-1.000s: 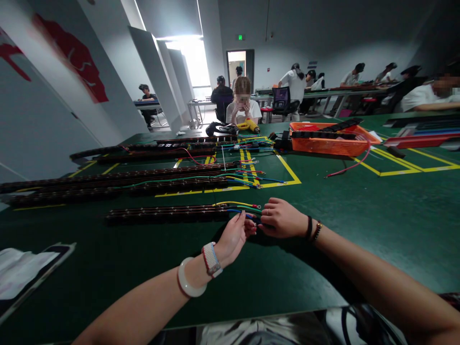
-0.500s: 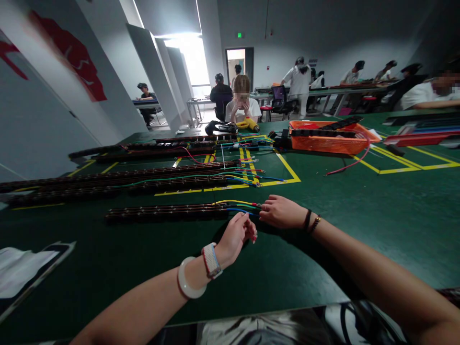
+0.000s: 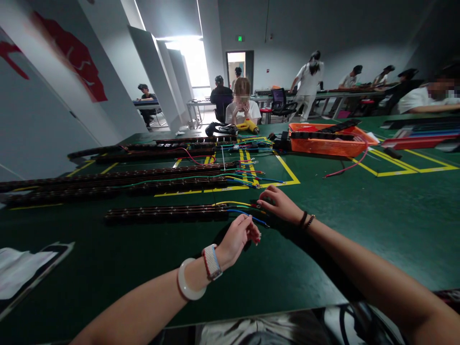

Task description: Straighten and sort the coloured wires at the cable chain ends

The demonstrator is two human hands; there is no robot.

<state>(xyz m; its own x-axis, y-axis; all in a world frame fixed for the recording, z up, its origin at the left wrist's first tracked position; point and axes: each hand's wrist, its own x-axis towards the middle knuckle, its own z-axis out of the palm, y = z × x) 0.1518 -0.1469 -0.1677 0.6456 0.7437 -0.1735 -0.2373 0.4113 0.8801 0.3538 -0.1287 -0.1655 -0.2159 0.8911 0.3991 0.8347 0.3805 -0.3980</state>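
Observation:
In front of me lies a dark, long strip bundle (image 3: 167,212) with yellow, green and blue wires coming out of its right end. My right hand (image 3: 280,205) is just beyond the wire tips, thumb and forefinger apart. The red-sleeved tip of the yellow wire (image 3: 233,203) is close to its thumb. My left hand (image 3: 235,242) hovers on the near side, loosely curled with a gap between thumb and fingers, its thumb close to the blue wire (image 3: 257,220). I see nothing held in it. The blue wire's tip lies free between the hands.
More long strip bundles (image 3: 118,183) with coloured wires lie farther back at left. An orange basket (image 3: 323,146) holds black parts at back right. A yellow heat gun (image 3: 247,125) lies before a seated person (image 3: 247,112). Papers (image 3: 21,268) lie at near left.
My right hand has moved slightly away from me and its fingers have parted, uncovering the wire tips. The blue wire's end now lies free. My left hand has barely shifted.

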